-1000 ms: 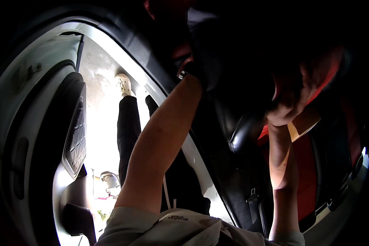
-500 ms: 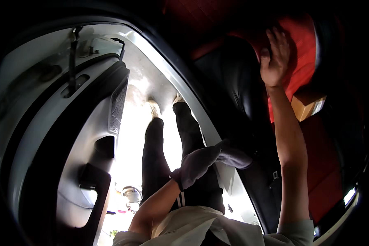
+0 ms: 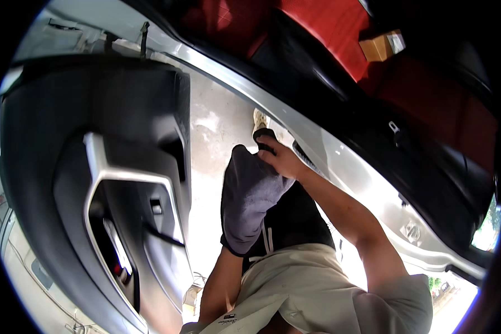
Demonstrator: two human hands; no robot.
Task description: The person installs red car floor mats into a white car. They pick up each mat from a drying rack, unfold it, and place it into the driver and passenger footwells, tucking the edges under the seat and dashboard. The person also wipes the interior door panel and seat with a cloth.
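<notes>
A soft grey cloth mitt (image 3: pixel 256 186) covers my left hand (image 3: pixel 242 214) down to the wrist, in front of my body. The cloth hides the fingers, so their shape does not show. My bare right hand (image 3: pixel 284 158) reaches across from the right and has its thumb and fingers closed on the mitt's upper right side. Both hands are over my dark trousers (image 3: pixel 295 220), between an open car door and the car's sill.
The open car door (image 3: pixel 33 156), with black trim and a silver-edged handle (image 3: pixel 131 177), fills the left. A pale door sill (image 3: pixel 345 167) slants down the right. Beyond it are red seats (image 3: pixel 328 25) with a small brown box (image 3: pixel 381 45). Concrete floor (image 3: pixel 206 106) lies ahead.
My right hand has left the red seat area and come down onto the mitt. My left hand with the mitt has turned upward. The view has swung toward the door.
</notes>
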